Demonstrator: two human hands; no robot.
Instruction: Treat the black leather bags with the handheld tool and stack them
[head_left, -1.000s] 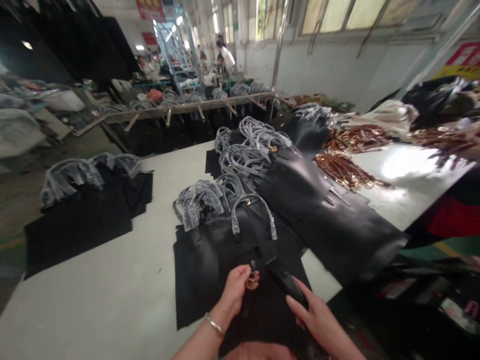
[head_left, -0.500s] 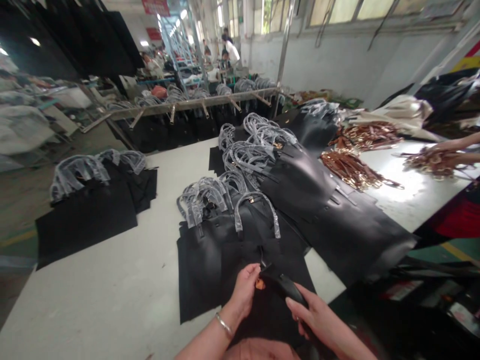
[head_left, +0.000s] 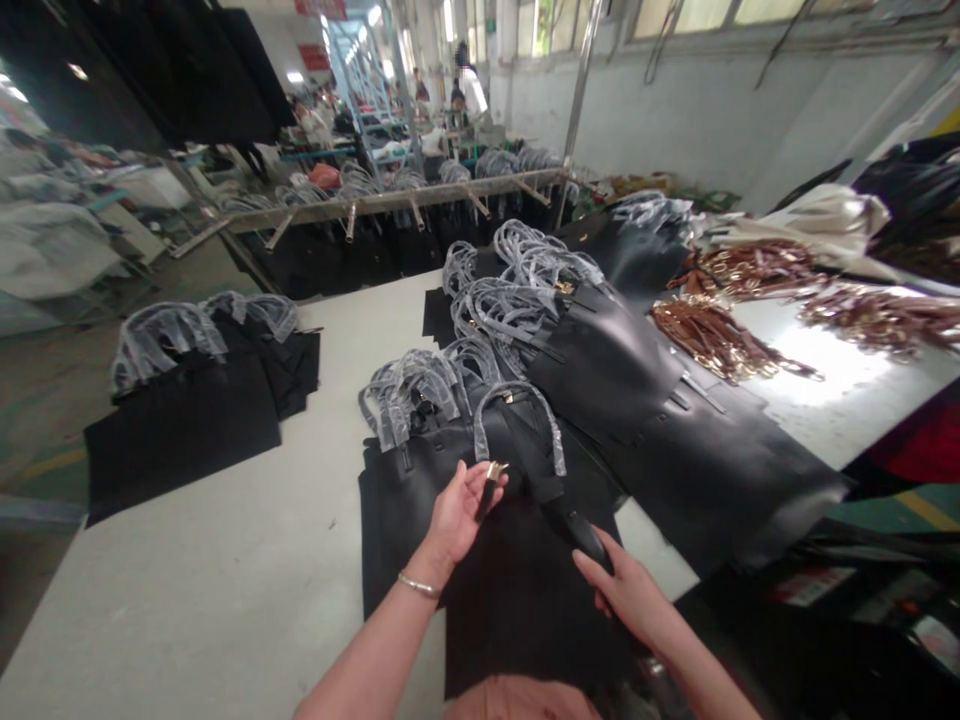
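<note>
My left hand (head_left: 455,515) pinches a short black strap (head_left: 487,497) with a gold-coloured metal clasp at its upper end, held over a black tote bag (head_left: 517,610). My right hand (head_left: 619,580) is wrapped round a dark, long-handled tool (head_left: 589,540) whose kind I cannot make out against the black material. The tool points up and left over the bag. Above both hands arches a bag handle (head_left: 559,440) wrapped in clear plastic. More black bags (head_left: 405,500) lie beneath and to the left, their wrapped handles bunched together.
A large pile of black bags (head_left: 645,380) lies to the right. Brown straps (head_left: 705,335) with metal clips are heaped beyond it. Another bag stack (head_left: 187,400) sits at the left of the white table (head_left: 225,580). Behind runs a metal rack (head_left: 405,200) hung with bags.
My left hand has moved up and left, away from the tool, and the gold clasp now shows. My right hand has barely shifted. Another person's hands have left the brown straps at right.
</note>
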